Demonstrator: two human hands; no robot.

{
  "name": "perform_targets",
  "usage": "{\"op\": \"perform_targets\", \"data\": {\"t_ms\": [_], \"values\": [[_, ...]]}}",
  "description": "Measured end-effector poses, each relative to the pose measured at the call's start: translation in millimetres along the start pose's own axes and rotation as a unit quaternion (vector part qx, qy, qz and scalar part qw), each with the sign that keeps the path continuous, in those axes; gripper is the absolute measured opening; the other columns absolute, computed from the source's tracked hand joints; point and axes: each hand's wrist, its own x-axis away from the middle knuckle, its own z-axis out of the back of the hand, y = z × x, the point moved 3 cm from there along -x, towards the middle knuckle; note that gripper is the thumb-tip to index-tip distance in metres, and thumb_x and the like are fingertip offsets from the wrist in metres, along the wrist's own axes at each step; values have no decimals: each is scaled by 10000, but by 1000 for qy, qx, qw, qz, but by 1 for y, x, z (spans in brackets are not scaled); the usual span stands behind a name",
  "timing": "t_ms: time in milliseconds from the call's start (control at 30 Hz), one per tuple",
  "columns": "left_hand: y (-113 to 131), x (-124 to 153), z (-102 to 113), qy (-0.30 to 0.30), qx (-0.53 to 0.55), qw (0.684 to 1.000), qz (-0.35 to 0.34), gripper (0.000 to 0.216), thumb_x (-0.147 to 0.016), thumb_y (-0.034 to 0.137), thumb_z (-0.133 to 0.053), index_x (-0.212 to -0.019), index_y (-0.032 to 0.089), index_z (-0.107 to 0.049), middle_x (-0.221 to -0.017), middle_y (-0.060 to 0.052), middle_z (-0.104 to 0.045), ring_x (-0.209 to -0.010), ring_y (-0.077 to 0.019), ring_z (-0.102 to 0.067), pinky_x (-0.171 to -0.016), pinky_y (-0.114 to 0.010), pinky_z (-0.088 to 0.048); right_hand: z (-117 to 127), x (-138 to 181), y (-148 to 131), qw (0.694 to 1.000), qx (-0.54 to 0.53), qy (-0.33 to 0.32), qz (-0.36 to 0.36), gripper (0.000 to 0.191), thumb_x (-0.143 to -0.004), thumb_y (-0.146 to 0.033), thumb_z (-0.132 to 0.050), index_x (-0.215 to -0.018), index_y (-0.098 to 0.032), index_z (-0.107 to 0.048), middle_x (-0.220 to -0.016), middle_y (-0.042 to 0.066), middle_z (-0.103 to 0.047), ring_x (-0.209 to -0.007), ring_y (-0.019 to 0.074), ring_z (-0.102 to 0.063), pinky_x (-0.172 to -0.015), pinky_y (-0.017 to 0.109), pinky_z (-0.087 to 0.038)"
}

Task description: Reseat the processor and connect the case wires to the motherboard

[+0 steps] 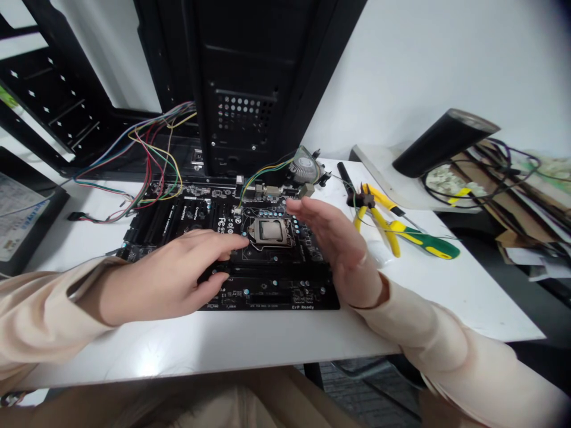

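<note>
A black motherboard lies flat on the white table, its CPU socket holding a silver chip. My left hand rests palm down on the board's left half, fingers stretched out, the index fingertip touching the socket's left edge. My right hand stands on its edge at the socket's right side, fingers straight and together, holding nothing. A small cooler fan with coloured wires lies just behind the board.
A black computer case stands open behind the board, with coloured cables trailing out to the left. Yellow-handled pliers and a green-and-yellow screwdriver lie to the right. A black lamp and cluttered cardboard sit at far right.
</note>
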Motion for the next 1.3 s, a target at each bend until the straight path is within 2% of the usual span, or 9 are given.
{"op": "perform_targets", "data": {"t_ms": [100, 233, 600, 767, 867, 1000, 1133, 1300], "values": [[0, 0, -1, -3, -2, 1000, 2, 367, -904, 128, -479, -1268, 144, -436, -945, -47, -656, -848, -142, -641, -784, -251, -527, 0, -1, 0, 997, -77, 29, -1, 639, -929, -667, -248, -1410, -295, -446, -1427, 61, -517, -1337, 267, -465, -1145, 492, -362], [1, 0, 0, 3, 5, 1000, -5, 357, -900, 120, -477, -1255, 143, -445, -926, -39, -655, -841, -136, -640, -773, -240, -520, -2, -3, -2, 994, -99, 40, -8, 635, -912, -686, -299, -1377, -299, -491, -1409, 49, -540, -1319, 265, -485, -1142, 495, -370], [2, -3, 0, -34, 2, 999, -8, 315, -907, 116, -471, -1220, 150, -476, -1010, -53, -640, -902, -154, -623, -826, -273, -492, 2, -4, 1, 997, -72, 26, -18, 634, -906, -686, -319, -1365, -294, -515, -1381, 63, -556, -1290, 276, -508, -1117, 503, -397], [2, -3, 2, -23, 8, 1000, -19, 255, -933, 169, -488, -1188, 161, -504, -1015, -47, -643, -919, -157, -617, -848, -276, -481, 8, -8, -7, 1000, 9, 26, 11, 473, -976, -516, -329, -1344, -291, -523, -1383, 63, -552, -1301, 262, -498, -1113, 496, -401], [1, -3, 3, -11, 3, 1000, -20, 217, -943, 180, -493, -1156, 163, -524, -990, -40, -652, -907, -154, -617, -845, -272, -476, 7, -11, -14, 990, 129, -20, 57, 456, -978, -438, -369, -1375, -244, -479, -1374, 118, -542, -1312, 259, -482, -1105, 485, -404], [2, -3, 2, -8, -7, 999, -34, 190, -942, 173, -501, -1128, 160, -540, -962, -37, -660, -879, -156, -616, -822, -272, -477, 1, -9, -12, 954, 255, -142, 73, 541, -971, -455, -372, -1426, -165, -404, -1464, 193, -425, -1385, 294, -379, -1124, 533, -352], [2, -2, 0, -5, -6, 999, -44, 176, -944, 169, -503, -1114, 155, -545, -954, -40, -654, -872, -155, -608, -801, -261, -481, -2, -6, -4, 932, 295, -208, 34, 608, -979, -503, -302, -1445, -120, -380, -1511, 225, -348, -1443, 323, -271, -1150, 584, -277], [0, -1, 0, -8, 3, 1000, -23, 177, -945, 186, -511, -1116, 159, -545, -929, -31, -658, -857, -152, -603, -801, -261, -477, -1, -5, -3, 918, 318, -237, 6, 656, -962, -570, -276, -1460, -155, -376, -1556, 207, -282, -1465, 349, -212, -1156, 610, -233]]}}
